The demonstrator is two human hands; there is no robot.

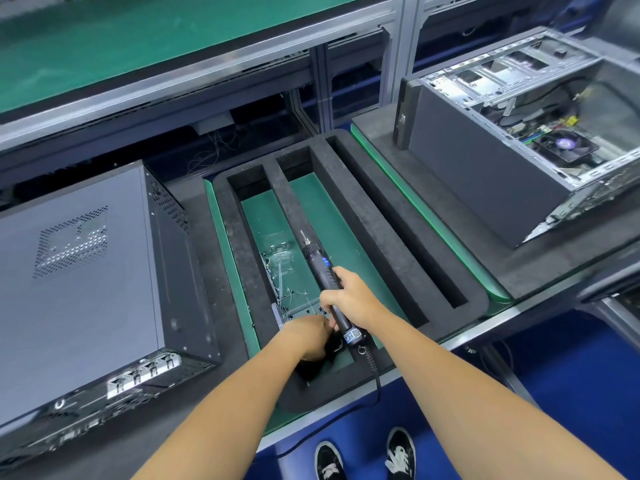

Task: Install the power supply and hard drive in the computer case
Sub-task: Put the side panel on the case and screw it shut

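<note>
Right hand (349,294) curled round the grip of a black electric screwdriver (323,276), bit angled up and away, above the green floor of a black foam tray (367,216). Left hand (308,336) reaches low into the tray's near end, fingers curled down among small loose parts; what it pinches, cannot tell. Open grey metal computer case (540,133) lies far right, closed dark grey computer case (86,271) left.

A long worktop (491,315) with a metal front edge carries three foam-topped pallets side by side. On the left one lies a closed grey computer case (79,278). The middle holds a black foam tray (349,216) with long slots. On the far right stands an open computer case (519,133).
</note>
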